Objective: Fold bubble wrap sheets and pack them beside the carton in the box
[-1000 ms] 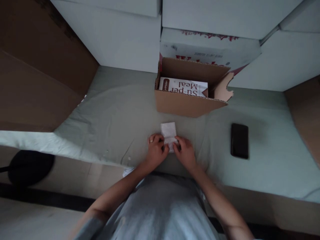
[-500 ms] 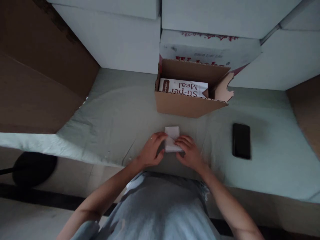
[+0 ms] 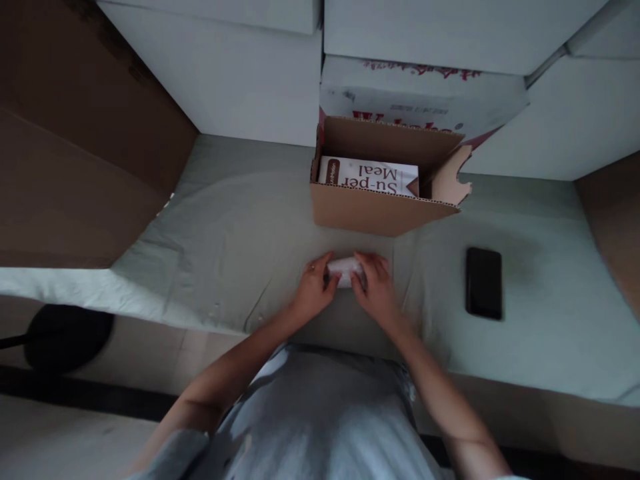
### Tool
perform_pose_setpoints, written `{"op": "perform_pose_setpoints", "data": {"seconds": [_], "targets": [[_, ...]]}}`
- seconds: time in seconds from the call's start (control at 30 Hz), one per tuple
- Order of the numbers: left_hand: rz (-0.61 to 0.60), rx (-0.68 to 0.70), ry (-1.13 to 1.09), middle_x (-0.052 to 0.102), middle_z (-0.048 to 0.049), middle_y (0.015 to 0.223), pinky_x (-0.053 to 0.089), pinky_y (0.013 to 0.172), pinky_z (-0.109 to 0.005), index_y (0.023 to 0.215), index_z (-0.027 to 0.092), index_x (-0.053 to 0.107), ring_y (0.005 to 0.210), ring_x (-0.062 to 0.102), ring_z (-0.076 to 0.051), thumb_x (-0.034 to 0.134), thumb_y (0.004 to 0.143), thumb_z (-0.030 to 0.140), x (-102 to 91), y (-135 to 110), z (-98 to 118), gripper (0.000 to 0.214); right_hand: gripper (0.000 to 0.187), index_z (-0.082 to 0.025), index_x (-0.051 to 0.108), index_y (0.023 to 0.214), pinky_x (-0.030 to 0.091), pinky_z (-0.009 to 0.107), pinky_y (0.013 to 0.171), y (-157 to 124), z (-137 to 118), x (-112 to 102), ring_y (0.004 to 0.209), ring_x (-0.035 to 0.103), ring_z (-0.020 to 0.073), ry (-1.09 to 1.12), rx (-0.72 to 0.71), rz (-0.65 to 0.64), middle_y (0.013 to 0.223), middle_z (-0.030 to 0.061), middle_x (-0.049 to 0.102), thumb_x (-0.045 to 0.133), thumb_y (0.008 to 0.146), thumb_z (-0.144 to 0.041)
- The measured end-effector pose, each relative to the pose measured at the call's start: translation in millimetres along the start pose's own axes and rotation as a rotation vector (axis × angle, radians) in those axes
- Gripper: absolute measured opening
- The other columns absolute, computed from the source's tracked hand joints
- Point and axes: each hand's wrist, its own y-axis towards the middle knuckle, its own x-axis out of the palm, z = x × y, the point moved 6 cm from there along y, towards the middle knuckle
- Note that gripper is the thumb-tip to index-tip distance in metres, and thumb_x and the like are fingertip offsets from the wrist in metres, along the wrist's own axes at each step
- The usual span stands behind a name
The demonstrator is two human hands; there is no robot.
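Note:
A small white packet (image 3: 343, 271) lies on the pale cloth-covered table (image 3: 225, 220), just in front of me. My left hand (image 3: 314, 291), with a ring on one finger, grips its left end. My right hand (image 3: 374, 287) grips its right end, fingers curled over the top. Only a short strip of the packet shows between the two hands. Straight behind them stands an open brown cardboard box (image 3: 380, 210) holding a white pack printed "Su-per Meal" (image 3: 367, 176).
A black phone (image 3: 483, 282) lies flat to the right of my hands. Large white cartons (image 3: 250, 73) are stacked along the back, and brown cartons (image 3: 75, 147) rise at the left and far right. A dark round stool (image 3: 63, 333) sits below the table edge at left.
The white packet lay long and flat a second ago; it now shows much shorter and bunched between my hands, which have moved slightly away from me toward the box.

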Motion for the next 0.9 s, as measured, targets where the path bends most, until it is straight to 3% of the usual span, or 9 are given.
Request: {"op": "perform_pose_setpoints", "data": {"seconds": [0.07,0.13,0.23,0.3,0.43,0.5,0.6,0.77,0.9], "targets": [[-0.009,-0.023,0.016,0.065,-0.0063,0.083,0.048,0.085,-0.039,0.126,0.013,0.050,0.081,0.060,-0.020,0.053,0.084,0.029,-0.9,7.8,0.3,0.045,0.050,-0.023,0.043,0.133,0.038,0.051,0.104,4.5,-7.3,3.2,0.127,0.040,0.0290,-0.028,-0.084,-0.072,0.133,0.0124,0.047,0.048,0.084,-0.016],[-0.020,-0.051,0.011,0.065,-0.0043,0.079,0.049,0.081,-0.036,0.121,0.014,0.054,0.074,0.060,-0.017,0.055,0.082,0.027,-1.2,15.5,-0.2,0.041,0.058,-0.026,0.040,0.134,0.040,0.050,0.102,9.5,-9.6,8.9,0.125,0.044,0.0285,-0.042,-0.116,-0.170,0.132,0.0108,0.048,0.047,0.079,-0.010],[-0.073,-0.110,-0.010,0.066,-0.0024,0.075,0.051,0.071,-0.031,0.118,0.015,0.056,0.065,0.060,-0.015,0.058,0.080,0.027,-0.2,23.4,-2.7,0.040,0.064,-0.026,0.040,0.134,0.045,0.049,0.094,18.8,-3.8,15.1,0.114,0.053,0.0291,-0.082,-0.048,-0.234,0.121,0.0110,0.057,0.050,0.073,-0.010],[-0.089,-0.113,-0.033,0.067,-0.0024,0.075,0.051,0.068,-0.030,0.121,0.015,0.055,0.066,0.062,-0.015,0.061,0.080,0.030,-3.2,24.3,-2.5,0.044,0.060,-0.022,0.045,0.130,0.047,0.048,0.089,24.1,3.0,17.3,0.107,0.057,0.0301,-0.097,0.026,-0.270,0.116,0.0127,0.060,0.053,0.072,-0.013],[0.082,-0.091,-0.055,0.070,-0.0076,0.092,0.052,0.075,-0.033,0.116,0.016,0.056,0.083,0.065,-0.020,0.064,0.079,0.037,-27.5,13.2,-0.3,0.043,0.030,-0.018,0.060,0.102,0.050,0.039,0.069,21.8,19.6,15.5,0.079,0.063,0.0255,-0.057,0.170,-0.383,0.088,0.0100,0.066,0.055,0.073,-0.020],[0.001,-0.178,-0.141,0.071,-0.0070,0.086,0.053,0.070,-0.033,0.104,0.017,0.061,0.077,0.067,-0.020,0.063,0.080,0.041,-26.0,3.2,-3.6,0.035,0.022,-0.019,0.060,0.095,0.047,0.032,0.060,12.8,27.1,10.5,0.067,0.060,0.0200,0.050,0.242,-0.368,0.076,0.0049,0.065,0.055,0.074,-0.021],[-0.217,-0.261,-0.447,0.072,-0.0076,0.089,0.055,0.071,-0.033,0.100,0.018,0.061,0.081,0.069,-0.021,0.064,0.079,0.043,-4.1,-10.7,-1.0,0.033,0.023,-0.020,0.058,0.098,0.046,0.028,0.054,-7.2,31.2,6.9,0.062,0.058,0.0159,0.308,0.338,-0.285,0.075,0.0016,0.064,0.054,0.076,-0.024],[-0.225,-0.318,-0.715,0.069,-0.0102,0.105,0.056,0.078,-0.036,0.106,0.017,0.058,0.093,0.067,-0.022,0.067,0.077,0.043,25.0,-15.2,3.7,0.040,0.029,-0.021,0.055,0.108,0.051,0.031,0.065,-29.8,18.6,5.7,0.077,0.062,0.0176,0.499,0.364,-0.147,0.092,0.0058,0.067,0.057,0.081,-0.033],[-0.260,-0.272,-0.712,0.070,-0.0084,0.098,0.055,0.079,-0.036,0.105,0.017,0.059,0.086,0.067,-0.020,0.070,0.074,0.041,24.7,-12.3,9.2,0.041,0.031,-0.021,0.057,0.107,0.052,0.035,0.076,-31.6,10.6,-5.1,0.086,0.062,0.0202,0.476,0.307,-0.133,0.097,0.0075,0.065,0.061,0.081,-0.039]]}}
